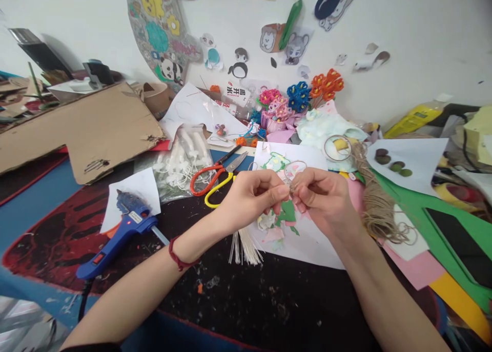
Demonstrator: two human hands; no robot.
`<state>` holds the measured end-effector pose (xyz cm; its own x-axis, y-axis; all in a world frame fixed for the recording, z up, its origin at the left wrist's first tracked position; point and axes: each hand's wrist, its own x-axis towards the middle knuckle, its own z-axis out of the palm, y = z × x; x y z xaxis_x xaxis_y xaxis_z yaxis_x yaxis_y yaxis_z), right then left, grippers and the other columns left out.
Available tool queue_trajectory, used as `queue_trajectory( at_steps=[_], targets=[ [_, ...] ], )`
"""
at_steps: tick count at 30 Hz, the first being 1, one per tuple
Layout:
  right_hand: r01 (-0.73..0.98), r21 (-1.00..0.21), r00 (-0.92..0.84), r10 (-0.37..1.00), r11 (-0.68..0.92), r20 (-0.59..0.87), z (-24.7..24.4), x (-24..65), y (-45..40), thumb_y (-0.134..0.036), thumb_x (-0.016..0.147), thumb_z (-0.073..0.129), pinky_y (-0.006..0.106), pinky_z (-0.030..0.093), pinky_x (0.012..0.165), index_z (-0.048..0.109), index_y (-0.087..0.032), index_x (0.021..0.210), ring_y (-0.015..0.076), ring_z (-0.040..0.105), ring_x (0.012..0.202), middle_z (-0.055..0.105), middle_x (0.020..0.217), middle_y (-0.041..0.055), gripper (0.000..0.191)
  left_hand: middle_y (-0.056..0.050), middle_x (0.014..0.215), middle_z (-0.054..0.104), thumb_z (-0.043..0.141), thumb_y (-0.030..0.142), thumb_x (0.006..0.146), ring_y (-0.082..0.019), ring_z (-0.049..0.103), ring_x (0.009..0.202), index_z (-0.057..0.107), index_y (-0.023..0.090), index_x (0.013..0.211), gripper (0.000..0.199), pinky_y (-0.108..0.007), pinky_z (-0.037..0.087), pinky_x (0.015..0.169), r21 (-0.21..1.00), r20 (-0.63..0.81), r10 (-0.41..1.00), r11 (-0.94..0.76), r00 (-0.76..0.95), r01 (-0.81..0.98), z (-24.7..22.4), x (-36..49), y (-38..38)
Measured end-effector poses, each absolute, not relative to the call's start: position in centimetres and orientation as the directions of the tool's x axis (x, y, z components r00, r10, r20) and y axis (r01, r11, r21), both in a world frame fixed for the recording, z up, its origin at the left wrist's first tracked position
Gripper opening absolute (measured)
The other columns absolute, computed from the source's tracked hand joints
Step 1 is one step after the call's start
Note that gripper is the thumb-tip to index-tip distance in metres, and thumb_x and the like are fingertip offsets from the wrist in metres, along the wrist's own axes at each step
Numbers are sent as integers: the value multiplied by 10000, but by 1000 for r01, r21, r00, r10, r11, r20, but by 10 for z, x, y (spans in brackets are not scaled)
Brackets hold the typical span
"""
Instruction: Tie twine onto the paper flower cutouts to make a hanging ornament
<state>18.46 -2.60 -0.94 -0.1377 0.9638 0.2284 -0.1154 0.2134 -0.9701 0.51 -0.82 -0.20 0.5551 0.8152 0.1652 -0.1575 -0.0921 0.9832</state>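
Note:
My left hand (pixel 261 195) and my right hand (pixel 325 198) meet above the white paper (pixel 315 247), thumbs and forefingers pinched close together. Between the fingertips is a small thin ring or loop of twine (pixel 287 178); its exact shape is partly hidden by the fingers. Cream tassel strands (pixel 245 248) show below my left hand, and I cannot make out whether they are attached to the held piece. Green and pink paper scraps (pixel 286 213) lie on the sheet under my hands.
A blue glue gun (pixel 115 239) lies at the left, near scissors with red and yellow handles (pixel 217 190). A brown twine bundle (pixel 378 208) and a phone (pixel 461 244) lie at the right. Yarn flowers (pixel 298 96) and a cardboard piece (pixel 80 126) are farther back.

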Motion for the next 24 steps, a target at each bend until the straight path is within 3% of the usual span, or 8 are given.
queue_trajectory(
  at_steps=[5,12,18,24],
  targets=[
    [90,-951,-175,945,296,277,-2,189,-27,-218,805,706,280,417,508,645,-196,669,133,550,562,598,638,8,151,-21,672,603,605,395,914,-66,498,540,613,120,744,324,-199,402,483,989,147,787,-121,599,-84,3,1,-4],
    [241,-911,-186,937,335,295,3,186,-27,-163,788,675,248,382,480,637,-177,669,97,503,517,569,600,-18,126,-3,721,579,765,372,783,-75,497,615,626,113,809,295,-202,385,534,995,88,810,-42,580,-93,0,1,0],
    [255,-901,-203,931,350,304,4,185,-27,-190,834,665,234,432,532,666,-165,729,98,545,579,614,655,-6,108,-4,771,606,760,256,793,-73,546,683,626,121,763,192,-192,415,605,973,105,818,34,565,-230,-1,0,2],
    [202,-925,-233,933,322,274,5,188,-27,-213,840,687,216,460,512,700,-178,764,87,565,550,639,664,-11,85,-4,728,674,758,245,793,-61,536,568,687,157,807,113,-195,397,521,965,63,832,90,552,-247,-7,-4,5]
  ],
)
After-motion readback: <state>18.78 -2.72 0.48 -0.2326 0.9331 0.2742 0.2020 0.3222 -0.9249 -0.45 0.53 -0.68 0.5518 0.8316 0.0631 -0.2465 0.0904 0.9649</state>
